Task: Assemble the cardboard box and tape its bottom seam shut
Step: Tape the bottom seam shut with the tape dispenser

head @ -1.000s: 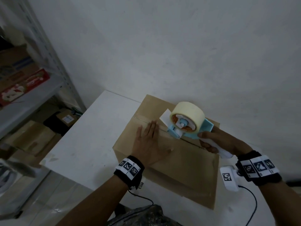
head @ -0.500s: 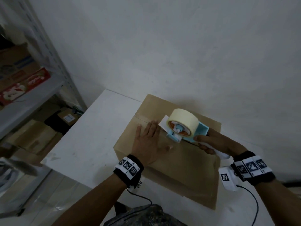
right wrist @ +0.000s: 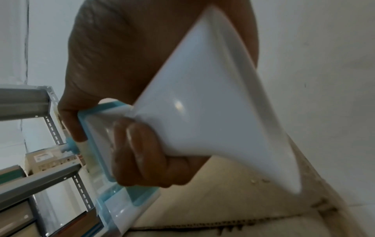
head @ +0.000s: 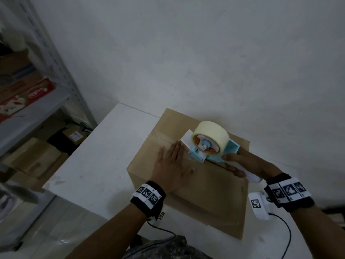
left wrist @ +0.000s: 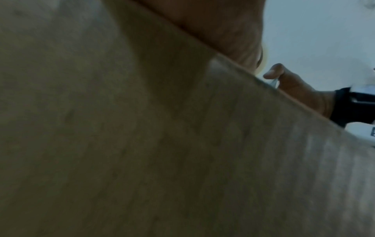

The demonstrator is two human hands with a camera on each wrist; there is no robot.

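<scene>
A brown cardboard box lies on the white table with its closed flaps up and the centre seam running across. My left hand lies flat on the near flap, fingers straight, beside the seam. My right hand grips the white handle of a light-blue tape dispenser carrying a cream tape roll. The dispenser's front end rests on the seam just right of my left fingertips. A strip of tape lies over the seam's far-left end. The left wrist view is filled by cardboard.
A grey metal shelf rack with cartons stands to the left of the table. More boxes sit on the floor beneath it. A white wall rises right behind the box. A cable trails from my right wrist.
My right hand has lowered the tape dispenser and slid it left, down onto the seam next to my left fingertips. The left hand has stayed flat on the flap.
</scene>
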